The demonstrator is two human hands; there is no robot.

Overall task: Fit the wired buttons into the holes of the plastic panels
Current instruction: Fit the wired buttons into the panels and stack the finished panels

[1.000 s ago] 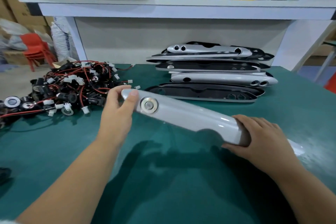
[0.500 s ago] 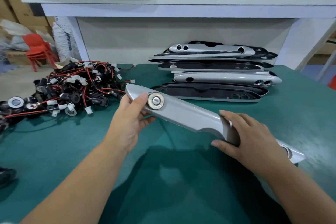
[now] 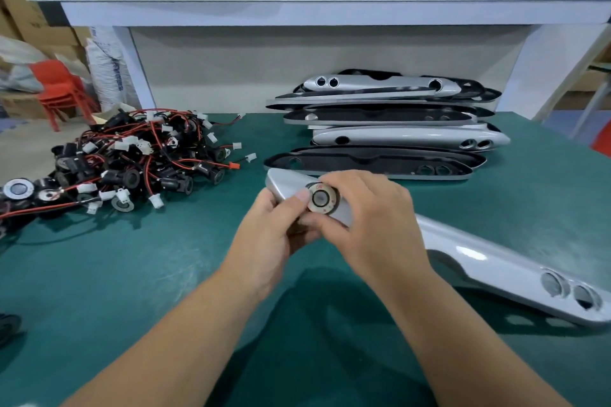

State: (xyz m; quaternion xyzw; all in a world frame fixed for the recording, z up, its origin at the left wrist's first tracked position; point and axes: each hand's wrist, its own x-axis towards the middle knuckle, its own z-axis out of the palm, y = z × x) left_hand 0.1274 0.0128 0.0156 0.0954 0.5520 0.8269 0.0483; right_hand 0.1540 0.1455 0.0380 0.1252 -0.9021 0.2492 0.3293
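A long silver plastic panel (image 3: 502,268) lies slantwise across the green table, two open round holes near its right end. My left hand (image 3: 274,231) grips its left end from below, thumb on top. A round silver button (image 3: 321,198) with red marks sits in the hole at that end. My right hand (image 3: 367,218) pinches the button's rim with curled fingers and thumb. A tangled heap of black buttons with red wires (image 3: 132,158) lies at the left of the table.
A stack of silver and black panels (image 3: 396,129) stands behind my hands against the white shelf frame (image 3: 297,6). The green table (image 3: 99,274) stretches left and front. A dark object (image 3: 8,324) sits at the left edge.
My right hand left the panel's middle and moved to the button at its left end. The panel dropped lower, its right end with two holes now in sight.
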